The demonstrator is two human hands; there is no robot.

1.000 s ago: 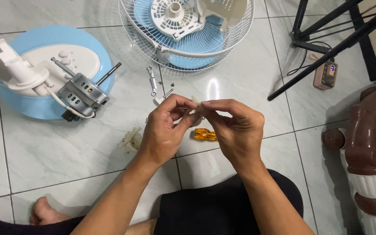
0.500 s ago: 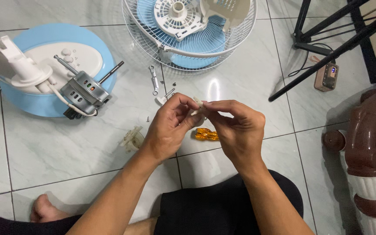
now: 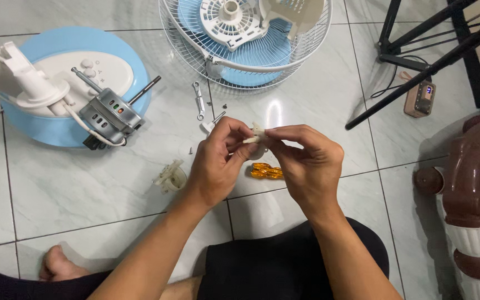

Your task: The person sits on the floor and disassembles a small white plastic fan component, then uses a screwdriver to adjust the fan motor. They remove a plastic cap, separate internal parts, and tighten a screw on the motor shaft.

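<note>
My left hand (image 3: 218, 164) and my right hand (image 3: 306, 164) meet over the tiled floor, both pinching a small white plastic part (image 3: 256, 135) between fingertips. Just below the hands an amber screwdriver handle (image 3: 266, 171) lies on the tile. A small white gear piece (image 3: 170, 176) sits left of my left wrist. A metal link (image 3: 198, 101) and tiny screws lie on the floor beyond the hands.
A fan's blue round base (image 3: 56, 130) with white neck and bare motor (image 3: 109, 114) is at the left. A wire grille with blue blade (image 3: 245, 47) is at the top. Black stand legs (image 3: 412, 61), a small brown device (image 3: 419, 99) and a brown-white post (image 3: 473, 194) are on the right.
Both hands stay together on the small part, with only slight finger shifts. Nothing on the floor has moved.
</note>
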